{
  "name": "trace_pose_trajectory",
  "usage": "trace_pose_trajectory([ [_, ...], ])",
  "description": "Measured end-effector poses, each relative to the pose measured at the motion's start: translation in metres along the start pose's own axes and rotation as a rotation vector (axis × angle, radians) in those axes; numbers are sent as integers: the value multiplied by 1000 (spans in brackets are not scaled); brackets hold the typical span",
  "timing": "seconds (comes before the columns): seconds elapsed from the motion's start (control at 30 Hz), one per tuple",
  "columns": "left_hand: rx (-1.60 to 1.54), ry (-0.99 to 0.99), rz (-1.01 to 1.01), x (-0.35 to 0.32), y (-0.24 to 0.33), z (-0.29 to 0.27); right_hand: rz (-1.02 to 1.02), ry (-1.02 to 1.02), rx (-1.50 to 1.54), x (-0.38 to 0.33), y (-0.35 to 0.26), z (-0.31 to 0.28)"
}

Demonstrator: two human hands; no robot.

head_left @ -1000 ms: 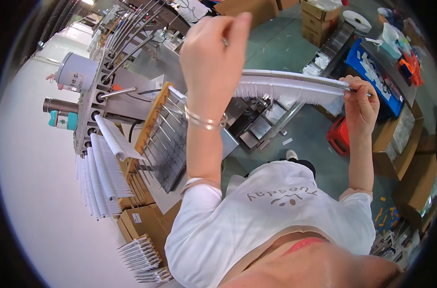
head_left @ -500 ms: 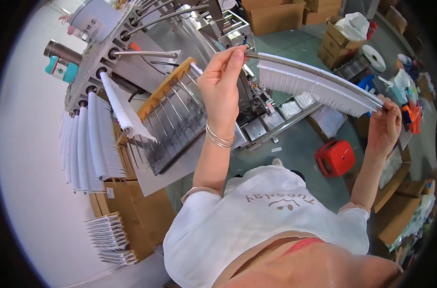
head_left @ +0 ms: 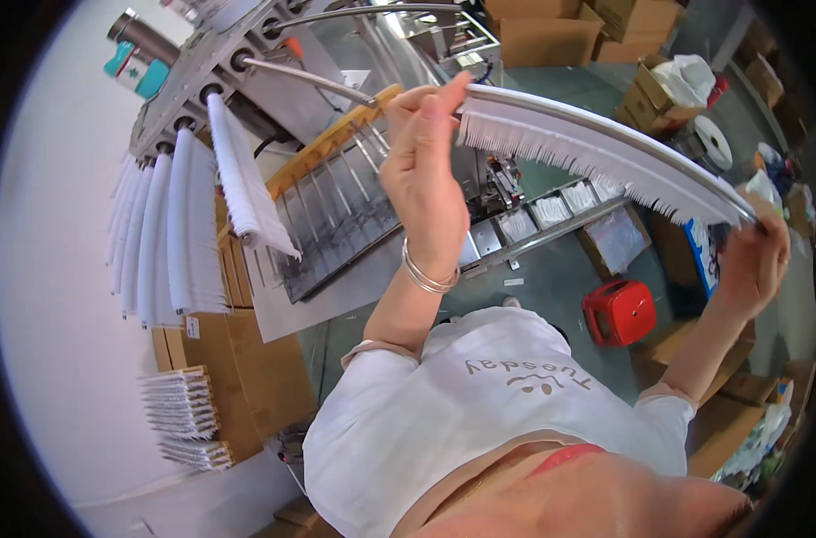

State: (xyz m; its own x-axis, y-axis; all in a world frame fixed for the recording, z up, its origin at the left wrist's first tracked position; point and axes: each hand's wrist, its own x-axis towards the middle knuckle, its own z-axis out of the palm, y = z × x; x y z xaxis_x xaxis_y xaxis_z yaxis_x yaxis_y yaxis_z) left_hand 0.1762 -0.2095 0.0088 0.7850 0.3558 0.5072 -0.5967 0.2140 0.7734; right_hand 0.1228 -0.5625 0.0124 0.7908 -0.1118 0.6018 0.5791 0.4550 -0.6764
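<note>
So I'm in a loose white tee with short sleeves, the cuffs edged in a pinkish beige, and the neckline has pretty much the same trim. There's a tan print across my chest, lettering plus a smiley doodle, all upside down from up here. Thin silvery bangles right behind my left hand, and one pale shoe, too tiny to make out.
</note>
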Motion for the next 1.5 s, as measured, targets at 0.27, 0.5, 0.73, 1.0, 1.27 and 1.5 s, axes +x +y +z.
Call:
trace_pose_trajectory([
  [0.27,117,-43,252,-14,30,-24,-180,-226,-324,-16,-31,44],
  [0.5,140,16,279,-2,30,-49,-425,-348,-620,-35,-25,97],
  [0.73,273,6,433,-4,33,-64,-583,-348,-834,-51,-23,130],
  [1.0,284,-2,465,0,34,-83,-647,-400,-1034,-70,-23,152],
  [1.27,404,-23,423,6,37,-95,-647,-542,-1324,-82,-27,192],
  [1.5,170,-27,221,15,34,-100,-666,-785,-1170,-61,-15,194],
])
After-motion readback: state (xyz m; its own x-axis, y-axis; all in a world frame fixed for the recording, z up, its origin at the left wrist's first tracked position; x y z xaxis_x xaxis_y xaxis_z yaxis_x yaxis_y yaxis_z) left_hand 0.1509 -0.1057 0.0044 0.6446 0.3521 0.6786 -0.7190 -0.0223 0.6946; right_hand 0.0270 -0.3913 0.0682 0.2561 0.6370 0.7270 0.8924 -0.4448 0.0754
